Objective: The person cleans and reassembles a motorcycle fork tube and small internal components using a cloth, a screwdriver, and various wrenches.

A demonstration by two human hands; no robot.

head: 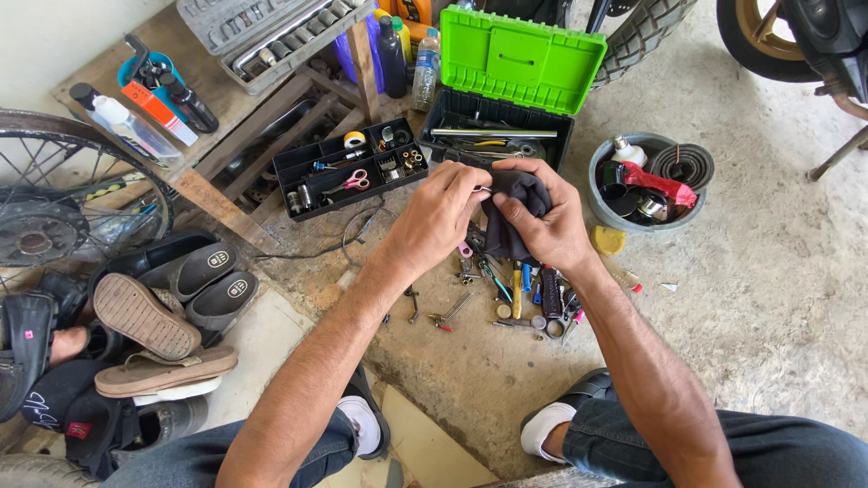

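Concrete floor (778,298); tools (506,298) scattered beneath hands.

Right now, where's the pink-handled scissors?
In the head view, the pink-handled scissors lie in the black plastic organiser tray, left of the open green-lidded toolbox and up-left of the left hand.

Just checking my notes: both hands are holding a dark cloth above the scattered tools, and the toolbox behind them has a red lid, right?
Not quite. The head view shows the toolbox with a bright green lid, not red. The left hand and right hand do hold the dark cloth above the scattered tools.
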